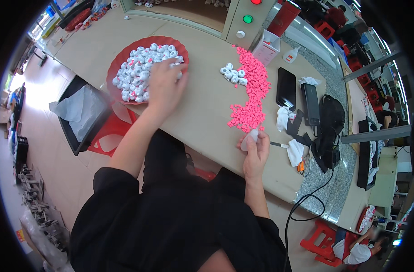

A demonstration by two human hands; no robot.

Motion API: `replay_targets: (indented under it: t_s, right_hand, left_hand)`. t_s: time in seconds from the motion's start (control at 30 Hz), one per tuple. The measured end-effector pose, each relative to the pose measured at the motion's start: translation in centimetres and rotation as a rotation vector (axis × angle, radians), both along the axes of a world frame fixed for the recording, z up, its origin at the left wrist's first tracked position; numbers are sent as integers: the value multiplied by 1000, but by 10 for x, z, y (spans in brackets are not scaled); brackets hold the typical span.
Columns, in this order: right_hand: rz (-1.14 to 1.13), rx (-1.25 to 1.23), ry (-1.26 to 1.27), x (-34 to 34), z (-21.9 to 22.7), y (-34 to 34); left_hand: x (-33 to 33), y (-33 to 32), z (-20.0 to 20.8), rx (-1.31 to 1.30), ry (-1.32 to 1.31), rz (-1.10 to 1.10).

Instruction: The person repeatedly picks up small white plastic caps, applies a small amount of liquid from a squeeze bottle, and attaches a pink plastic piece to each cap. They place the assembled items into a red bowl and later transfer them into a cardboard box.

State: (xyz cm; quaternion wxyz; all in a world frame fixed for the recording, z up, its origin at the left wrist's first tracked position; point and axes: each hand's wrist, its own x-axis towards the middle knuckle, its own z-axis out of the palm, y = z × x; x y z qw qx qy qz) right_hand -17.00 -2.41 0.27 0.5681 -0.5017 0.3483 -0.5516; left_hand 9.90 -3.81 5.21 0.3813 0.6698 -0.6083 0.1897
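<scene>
My left hand (165,86) is over the right side of a red scalloped basket (112,75) heaped with small white rounded pieces (136,68), some showing pink spots. Its fingers reach down into the pile and are smeared by motion, so whether they grip a piece is unclear. Near the table's front edge, my right hand (256,158) closes round a small whitish squeeze bottle (249,139), its tip pointing up. Just beyond that bottle lies a long spread of small pink pieces (252,86). A cluster of several white pieces (233,74) rests against its left side.
A black phone (286,88), a dark power bank (311,105) and a white glue bottle (290,55) lie at the right, near crumpled white cloths (295,152) and a black cable (291,217). A black bin (82,118) stands left, beside a red stool (108,136).
</scene>
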Motion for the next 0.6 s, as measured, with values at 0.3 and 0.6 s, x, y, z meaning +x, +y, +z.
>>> replay_targets:
  t_s: [0.3,0.6]
  right_hand:
    - [25,159,-123,-10,7,1]
    - [-159,27,-224,-21,14,-10]
  left_hand:
    - [-54,-92,-54,273,-61,-427]
    - [-86,-7,-38,665,1629,-688]
